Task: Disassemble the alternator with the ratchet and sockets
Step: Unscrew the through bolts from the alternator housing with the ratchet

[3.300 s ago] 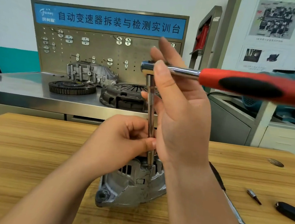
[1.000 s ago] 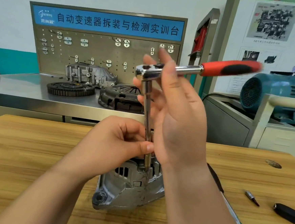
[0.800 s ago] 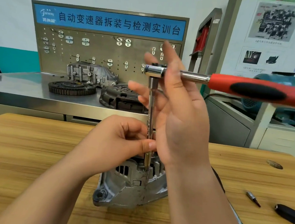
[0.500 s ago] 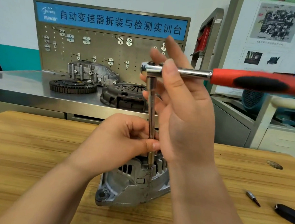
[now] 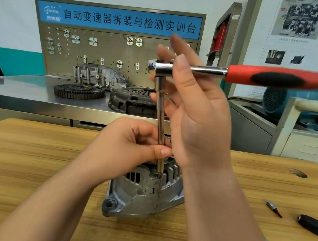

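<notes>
A grey alternator [image 5: 139,193] stands on the wooden table [image 5: 27,157]. A ratchet [image 5: 272,77] with a red and black handle sits level above it, and its long extension bar [image 5: 160,109] runs straight down to a bolt on top of the housing. My left hand [image 5: 125,148] pinches the lower end of the bar between thumb and fingers. My right hand [image 5: 198,112] is raised beside the bar, holding the ratchet near its head, the thumb across the steel shank and the fingers behind it.
A small bit [image 5: 274,208] and a black tool handle [image 5: 312,225] lie on the table at the right. Behind stands a steel bench [image 5: 23,94] with a flywheel [image 5: 78,91], a clutch cover [image 5: 133,101], a housing and a pegboard. A blue motor [image 5: 275,103] sits at the far right.
The ratchet handle has swung back and forth at the right, from angled away to level. My left hand has stayed pinched on the bar.
</notes>
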The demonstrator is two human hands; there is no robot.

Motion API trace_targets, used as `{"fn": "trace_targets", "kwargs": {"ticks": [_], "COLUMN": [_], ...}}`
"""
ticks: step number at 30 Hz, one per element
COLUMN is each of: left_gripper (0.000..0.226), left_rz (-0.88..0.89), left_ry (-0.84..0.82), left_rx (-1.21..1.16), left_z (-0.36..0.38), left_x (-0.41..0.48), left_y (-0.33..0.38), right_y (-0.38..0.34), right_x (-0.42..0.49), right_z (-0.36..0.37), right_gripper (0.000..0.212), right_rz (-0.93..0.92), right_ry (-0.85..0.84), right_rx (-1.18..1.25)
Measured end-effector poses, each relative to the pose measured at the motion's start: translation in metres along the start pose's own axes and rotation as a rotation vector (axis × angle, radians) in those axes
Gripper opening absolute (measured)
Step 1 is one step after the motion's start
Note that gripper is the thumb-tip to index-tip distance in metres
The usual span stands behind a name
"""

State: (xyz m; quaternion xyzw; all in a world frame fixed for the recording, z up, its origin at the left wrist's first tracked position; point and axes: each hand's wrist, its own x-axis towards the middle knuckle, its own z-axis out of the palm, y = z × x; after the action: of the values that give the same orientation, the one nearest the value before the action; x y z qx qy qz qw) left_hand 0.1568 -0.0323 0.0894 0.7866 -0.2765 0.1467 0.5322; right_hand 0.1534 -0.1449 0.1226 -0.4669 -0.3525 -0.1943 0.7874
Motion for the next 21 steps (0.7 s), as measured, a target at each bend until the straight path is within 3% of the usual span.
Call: {"fn": "trace_targets", "kwargs": {"ticks": [3, 9, 14, 18, 21], "left_gripper": [0.043, 0.024, 0.006, 0.034, 0.037], "left_rz": [0.023, 0.002, -0.019, 0.014, 0.059], "left_ry": [-0.007, -0.162, -0.033, -0.032, -0.111], "left_rx": [0.027, -0.080, -0.107, -0.073, -0.030], "left_z": [-0.0017, -0.0074, -0.0020, -0.0039, -0.0064], "left_x": [0.0001, -0.0013, 0.0003, 0.0015, 0.0013], "left_y": [-0.0022, -0.0018, -0.0036, -0.0082, -0.0074], "right_y": [-0.0006, 0.0009, 0.0017, 0.0011, 0.0003], "right_x": [0.0007, -0.0010, 0.0000, -0.0004, -0.0015], "right_z": [-0.0013, -0.0041, -0.0026, -0.0023, -0.0027], "right_gripper": [0.026, 0.039, 0.028, 0.026, 0.023], "right_rz": [-0.047, 0.108, 0.021, -0.035, 0.029], "right_ry": [-0.003, 0.040, 0.056, -0.006, 0.014], "right_rx": [0.024, 0.151, 0.023, -0.002, 0.087]}}
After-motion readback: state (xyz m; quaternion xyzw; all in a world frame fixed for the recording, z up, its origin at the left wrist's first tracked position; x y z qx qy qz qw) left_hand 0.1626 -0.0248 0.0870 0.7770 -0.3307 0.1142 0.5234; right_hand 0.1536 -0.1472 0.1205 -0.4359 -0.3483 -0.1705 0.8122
